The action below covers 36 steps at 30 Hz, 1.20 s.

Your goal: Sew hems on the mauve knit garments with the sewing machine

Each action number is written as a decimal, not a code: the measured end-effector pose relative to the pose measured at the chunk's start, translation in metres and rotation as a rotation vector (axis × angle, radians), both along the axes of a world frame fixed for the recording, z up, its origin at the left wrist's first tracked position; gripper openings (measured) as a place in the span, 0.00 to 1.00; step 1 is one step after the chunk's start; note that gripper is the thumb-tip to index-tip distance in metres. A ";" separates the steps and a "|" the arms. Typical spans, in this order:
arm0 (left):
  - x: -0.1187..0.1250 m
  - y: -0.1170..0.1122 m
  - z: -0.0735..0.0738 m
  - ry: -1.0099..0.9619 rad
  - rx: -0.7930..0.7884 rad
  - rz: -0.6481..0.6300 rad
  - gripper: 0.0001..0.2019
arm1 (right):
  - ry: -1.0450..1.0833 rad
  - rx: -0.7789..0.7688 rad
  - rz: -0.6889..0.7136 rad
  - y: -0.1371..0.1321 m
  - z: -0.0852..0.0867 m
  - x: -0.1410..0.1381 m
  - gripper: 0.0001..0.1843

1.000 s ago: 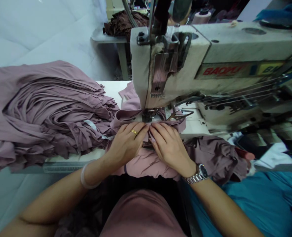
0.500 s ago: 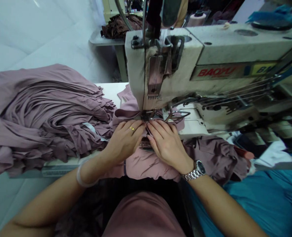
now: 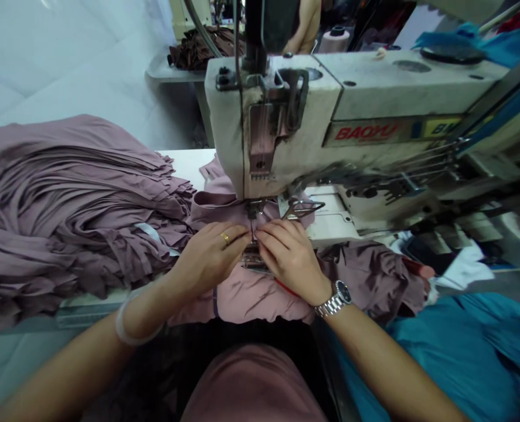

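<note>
Two hands, left hand, right hand, pressing creased mauve fabric

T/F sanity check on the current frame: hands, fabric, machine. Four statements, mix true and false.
1. The left hand and right hand both rest on the mauve cloth at the sewing machine. True.
2. The wristwatch is on the left wrist. False: it is on the right wrist.
3. A fabric pile lies left of the sewing machine. True.
4. The gold ring is on the right hand. False: it is on the left hand.
</note>
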<state>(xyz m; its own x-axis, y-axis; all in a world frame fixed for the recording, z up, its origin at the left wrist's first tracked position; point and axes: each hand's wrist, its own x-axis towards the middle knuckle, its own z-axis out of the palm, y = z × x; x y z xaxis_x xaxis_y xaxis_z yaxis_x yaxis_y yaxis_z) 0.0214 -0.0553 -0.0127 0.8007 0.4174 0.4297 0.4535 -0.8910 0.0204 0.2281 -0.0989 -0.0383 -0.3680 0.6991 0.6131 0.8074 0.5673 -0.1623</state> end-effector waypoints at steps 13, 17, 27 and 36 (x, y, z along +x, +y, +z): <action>0.010 0.010 -0.001 -0.046 -0.024 0.077 0.11 | -0.058 -0.127 -0.076 0.011 0.009 0.000 0.15; 0.009 0.011 -0.003 -0.058 -0.021 0.078 0.11 | -0.084 -0.166 -0.083 0.010 0.009 0.004 0.17; 0.008 0.010 -0.005 -0.005 0.027 0.131 0.12 | -0.291 -0.121 -0.121 0.007 0.017 0.000 0.18; 0.014 0.010 0.004 0.018 -0.075 0.111 0.09 | -0.421 -0.005 0.027 0.007 0.017 0.003 0.18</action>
